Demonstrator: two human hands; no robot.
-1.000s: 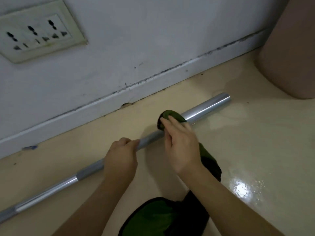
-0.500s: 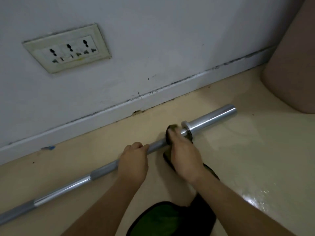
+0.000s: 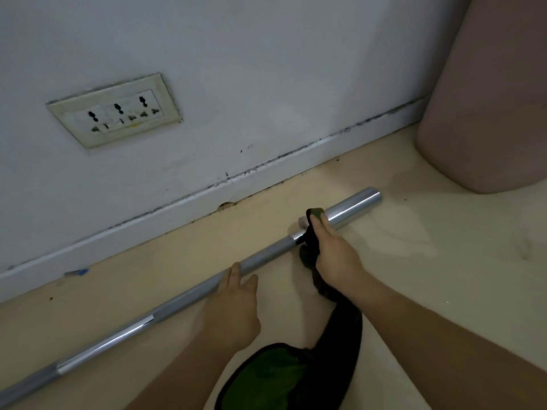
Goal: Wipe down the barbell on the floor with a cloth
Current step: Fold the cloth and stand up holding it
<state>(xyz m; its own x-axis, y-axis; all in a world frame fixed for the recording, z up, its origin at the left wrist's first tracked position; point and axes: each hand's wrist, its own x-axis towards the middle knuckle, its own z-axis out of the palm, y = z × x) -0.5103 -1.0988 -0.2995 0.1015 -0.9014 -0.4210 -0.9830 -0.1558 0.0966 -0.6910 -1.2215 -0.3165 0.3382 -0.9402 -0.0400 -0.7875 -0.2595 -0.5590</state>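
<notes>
Sliding outward from half a second ago, the right hand [image 3: 334,253] has carried the cloth [image 3: 346,324] from just inside the collar [image 3: 302,224] to the sleeve [image 3: 352,207] just beyond it. The left hand [image 3: 236,297], which was curled over the shaft then, now lies looser.

The barbell [image 3: 183,298] lies on the floor [image 3: 429,276], running from the lower left corner up to the right, near the skirting [image 3: 177,208] and roughly along it. Its sleeve end is bare and bright.

The right hand is clamped on the cloth, fingers curled round it, and holds its top fold over the bar where collar meets sleeve. From that hand the dark cloth trails down under the forearm to a green heap on the floor at the bottom edge.

The left hand's fingers are fairly straight and slightly apart, with their tips against the near side of the grey shaft, well left of the cloth. It grips nothing.

On the wall [image 3: 266,69] above sits a yellowed socket [image 3: 114,112]. A blue scrap [image 3: 76,273] lies by the skirting at left. A pink rounded thing [image 3: 488,113] stands at right, apart from the bar's end.
</notes>
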